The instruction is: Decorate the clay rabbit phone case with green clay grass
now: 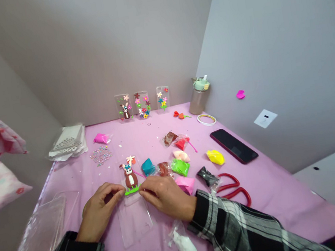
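Hands [100,209] [168,196] pinch green strip [131,190]; brown rabbit [131,179] above.

Packets [180,167] crowding right hand [168,196], scissors [249,197] farther right, bare tablecloth [94,177] between left hand [100,207] and gems [101,156]

We count one left hand [101,208] | one right hand [168,195] | three upright decorated phone cases [142,104] | two brown rabbits [131,180] | one green strip [131,190] | one black phone [234,146] | one pair of scissors [242,190] | one bottle [199,99] | about eleven clay packets [180,167]
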Demonstrator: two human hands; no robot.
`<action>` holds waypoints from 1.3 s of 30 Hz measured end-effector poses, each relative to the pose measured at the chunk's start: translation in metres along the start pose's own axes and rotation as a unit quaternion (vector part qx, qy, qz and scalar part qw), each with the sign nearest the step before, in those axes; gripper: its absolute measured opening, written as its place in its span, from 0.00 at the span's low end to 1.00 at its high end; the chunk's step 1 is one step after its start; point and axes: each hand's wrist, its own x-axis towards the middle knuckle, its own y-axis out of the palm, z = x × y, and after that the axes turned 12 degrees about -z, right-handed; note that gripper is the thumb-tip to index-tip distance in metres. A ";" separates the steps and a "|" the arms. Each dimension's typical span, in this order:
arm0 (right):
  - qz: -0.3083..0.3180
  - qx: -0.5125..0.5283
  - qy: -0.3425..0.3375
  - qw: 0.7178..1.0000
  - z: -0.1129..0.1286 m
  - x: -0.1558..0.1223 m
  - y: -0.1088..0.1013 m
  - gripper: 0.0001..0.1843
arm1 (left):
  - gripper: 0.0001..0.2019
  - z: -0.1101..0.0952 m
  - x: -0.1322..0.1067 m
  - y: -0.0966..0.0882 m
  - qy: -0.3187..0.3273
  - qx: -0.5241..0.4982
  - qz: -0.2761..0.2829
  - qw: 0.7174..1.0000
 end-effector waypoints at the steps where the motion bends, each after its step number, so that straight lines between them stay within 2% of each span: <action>1: 0.001 -0.001 0.000 1.000 0.000 0.000 0.000 0.08 | 0.16 0.000 0.000 0.000 0.003 0.001 -0.002 1.000; 14: 0.012 -0.003 -0.008 1.000 0.000 -0.001 0.000 0.07 | 0.13 0.004 0.000 0.001 0.036 0.015 -0.013 0.999; 39: 0.010 -0.006 -0.010 1.000 -0.001 -0.002 0.001 0.08 | 0.14 0.007 0.000 0.001 0.036 0.008 -0.008 0.999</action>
